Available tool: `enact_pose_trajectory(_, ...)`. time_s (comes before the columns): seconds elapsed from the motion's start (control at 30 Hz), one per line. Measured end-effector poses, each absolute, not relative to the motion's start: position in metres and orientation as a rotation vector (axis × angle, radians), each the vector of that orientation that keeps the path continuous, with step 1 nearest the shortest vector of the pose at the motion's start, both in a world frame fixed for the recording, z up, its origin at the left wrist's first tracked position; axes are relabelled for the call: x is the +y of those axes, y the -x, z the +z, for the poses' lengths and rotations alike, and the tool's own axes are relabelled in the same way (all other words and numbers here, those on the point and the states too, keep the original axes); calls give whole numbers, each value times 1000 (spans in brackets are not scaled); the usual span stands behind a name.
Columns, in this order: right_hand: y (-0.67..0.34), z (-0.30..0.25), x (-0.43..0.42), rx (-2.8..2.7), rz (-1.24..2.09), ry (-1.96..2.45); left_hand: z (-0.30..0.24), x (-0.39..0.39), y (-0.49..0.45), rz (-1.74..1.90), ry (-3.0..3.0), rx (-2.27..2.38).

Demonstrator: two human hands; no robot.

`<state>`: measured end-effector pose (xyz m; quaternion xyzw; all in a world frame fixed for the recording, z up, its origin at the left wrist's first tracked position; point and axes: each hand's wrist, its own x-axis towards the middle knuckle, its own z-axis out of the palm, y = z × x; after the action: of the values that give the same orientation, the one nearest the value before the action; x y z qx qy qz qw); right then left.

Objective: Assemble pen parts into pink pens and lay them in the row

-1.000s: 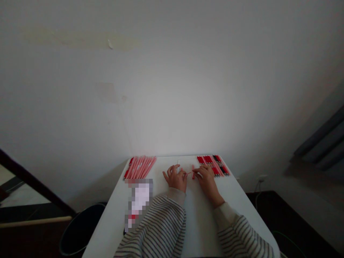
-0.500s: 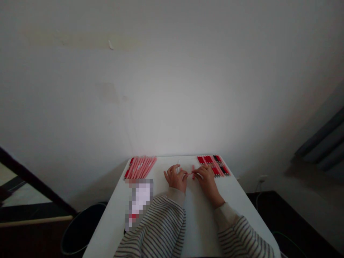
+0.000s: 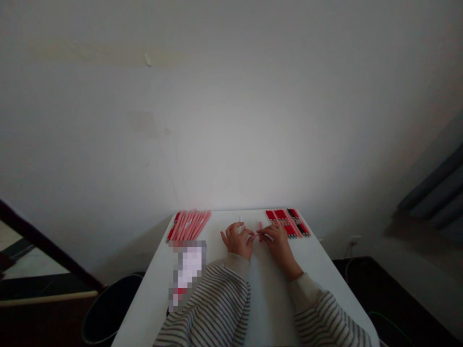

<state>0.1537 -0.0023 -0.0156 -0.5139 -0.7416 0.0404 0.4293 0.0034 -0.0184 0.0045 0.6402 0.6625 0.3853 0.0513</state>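
My left hand (image 3: 238,241) and my right hand (image 3: 277,239) meet near the far middle of the white table (image 3: 267,299). Between their fingertips they pinch a thin pink pen part (image 3: 256,234). A short red piece (image 3: 260,226) stands just beyond the fingers. A small white piece (image 3: 240,222) pokes up behind my left hand. A row of pink pens (image 3: 189,224) lies at the far left. A row of red and black pens (image 3: 287,221) lies at the far right, close to my right hand.
A blurred-out white and red item (image 3: 187,272) lies on the table's left side by my left sleeve. A dark round bin (image 3: 108,308) stands on the floor at the left. The table's far edge meets a plain wall (image 3: 231,120).
My two hands have drawn slightly closer together around the thin pink part. Nothing else on the table has moved.
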Motion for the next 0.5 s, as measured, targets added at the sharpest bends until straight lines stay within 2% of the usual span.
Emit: enact_pose_trajectory(0.5,-156,-14,-1,-1819,168,1245,2,-16,-4,1176,-1927,2035)
